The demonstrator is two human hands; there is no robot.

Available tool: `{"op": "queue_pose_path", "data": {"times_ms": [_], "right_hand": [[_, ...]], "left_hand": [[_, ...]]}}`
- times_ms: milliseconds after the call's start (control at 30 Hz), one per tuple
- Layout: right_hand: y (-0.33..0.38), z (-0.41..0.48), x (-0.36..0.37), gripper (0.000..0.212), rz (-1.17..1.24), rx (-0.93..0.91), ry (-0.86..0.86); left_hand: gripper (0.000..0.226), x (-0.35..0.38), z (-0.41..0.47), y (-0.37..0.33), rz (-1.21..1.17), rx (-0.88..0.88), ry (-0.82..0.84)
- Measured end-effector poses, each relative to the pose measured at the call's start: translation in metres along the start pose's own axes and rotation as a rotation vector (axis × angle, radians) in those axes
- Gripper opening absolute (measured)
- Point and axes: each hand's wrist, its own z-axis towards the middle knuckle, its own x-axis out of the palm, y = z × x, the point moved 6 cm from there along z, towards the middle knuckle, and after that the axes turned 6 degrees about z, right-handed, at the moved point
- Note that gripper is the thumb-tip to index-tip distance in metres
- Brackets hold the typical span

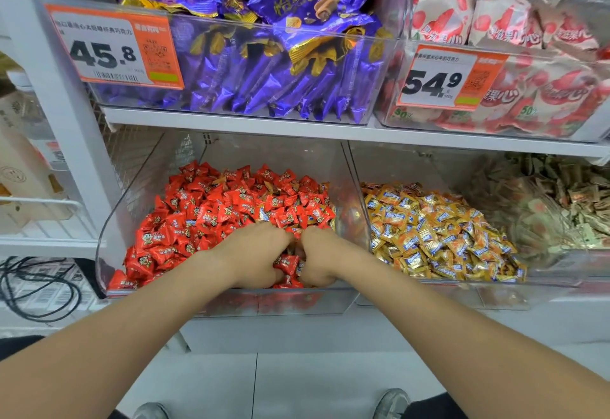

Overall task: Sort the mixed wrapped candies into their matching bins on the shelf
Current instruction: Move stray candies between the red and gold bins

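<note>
White shelf [237,125], clear bins [114,217], red candies [214,213]

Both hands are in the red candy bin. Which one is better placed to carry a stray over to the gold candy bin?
Right. The right hand lies on the side nearest the gold candy bin; the left hand would probably have to cross over it.

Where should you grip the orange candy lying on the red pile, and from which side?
Pinch the orange candy by a crimped end of its wrapper, coming from the front and above: it lies loose on top of the red candies, the bin opens toward the front, and the shelf overhead blocks a straight drop.
</note>
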Motion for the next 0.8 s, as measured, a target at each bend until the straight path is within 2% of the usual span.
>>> {"op": "queue_pose_path", "data": {"times_ms": [133,233,367,467,567,700,800], "right_hand": [[-0.007,0.003,0.001,0.034,0.244,-0.034,-0.030],[-0.008,-0.001,-0.008,0.022,0.570,-0.095,-0.121],[-0.007,-0.009,-0.019,0.013,1.008,-0.151,-0.277],[-0.001,-0.005,-0.015,0.009,1.264,-0.142,-0.196],[0.009,0.000,-0.011,0.020,1.502,-0.093,-0.066],[0.024,-0.007,-0.010,0.019,1.685,-0.069,0.104],[0.029,-0.008,-0.011,0.024,1.692,-0.047,0.150]], "left_hand": [[0.033,-0.008,-0.006,0.015,-0.143,-0.037,-0.044],[0.026,-0.027,-0.012,0.025,-0.282,-0.085,-0.138],[0.023,-0.041,-0.021,0.043,-0.618,-0.169,-0.219],[0.030,-0.036,-0.025,0.049,-0.899,-0.226,-0.206],[0.034,-0.032,-0.028,0.056,-1.009,-0.324,-0.211],[0.033,-0.035,-0.030,0.061,-0.993,-0.334,-0.219],[0.039,-0.040,-0.030,0.059,-0.833,-0.271,-0.222]]}}
